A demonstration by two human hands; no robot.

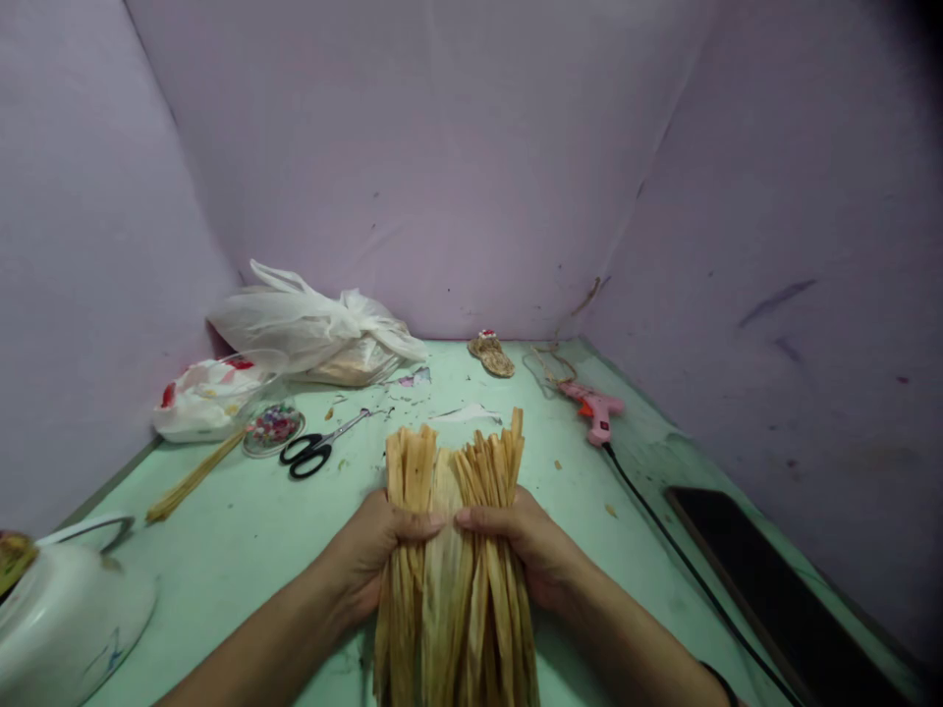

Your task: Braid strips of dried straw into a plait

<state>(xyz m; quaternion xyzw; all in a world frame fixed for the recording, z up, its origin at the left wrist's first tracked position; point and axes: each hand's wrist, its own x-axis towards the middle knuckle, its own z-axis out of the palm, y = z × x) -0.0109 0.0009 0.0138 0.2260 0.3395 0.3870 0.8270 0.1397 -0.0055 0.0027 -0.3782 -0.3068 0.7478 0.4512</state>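
Observation:
A bundle of long, dried, straw-coloured leaf strips point(449, 589) stands upright in front of me, its lower end cut off by the bottom of the view. My left hand point(387, 545) grips its left side, thumb laid across the front. On the opposite side my right hand point(520, 540) holds it the same way, and the two thumb tips point at each other with a small gap. One wide pale strip shows in the middle, with narrower strips on both sides. The fingers behind the bundle are hidden.
Black-handled scissors point(309, 454), a round container of beads point(274, 427) and a tied white plastic bag point(316, 329) lie at left. A small woven slipper point(491, 355) sits at the back. Rightward are a pink glue gun point(598, 410) with a black cord and a dark flat slab point(773, 589).

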